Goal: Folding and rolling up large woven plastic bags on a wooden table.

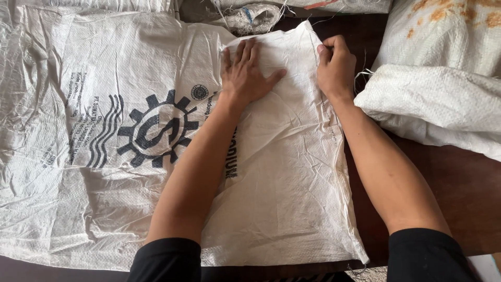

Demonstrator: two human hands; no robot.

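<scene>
Two black sleeves point(166, 259) framed the bottom of the view, bare forearms running forward from them over a white woven sack point(104, 130) spread flat on a dark brown table point(459, 183). The sack's right part had been turned over onto itself, making a plain folded flap point(292, 172) that covered part of the dark lettering and stopped just short of a black gear-shaped emblem with wavy lines printed at the sack's middle.

The left hand point(245, 73) lay flat on the flap's upper end, palm down, fingers spread and pointing away from the person, gripping nothing. The right hand point(335, 65) sat at the flap's upper right edge, its fingers curled and pinching the folded fabric between thumb and fingertips, right where the cloth met the bare table.

To the right, just beside that hand and forearm, a second sack point(433, 104), bunched and white, rested on the table with loose threads trailing from its near corner. Behind it stood another sack point(443, 31) marked with orange-brown stains. At the far edge of the table, beyond both hands, a frayed heap point(253, 18) of woven material with stray strands lay against more white sacking.
</scene>
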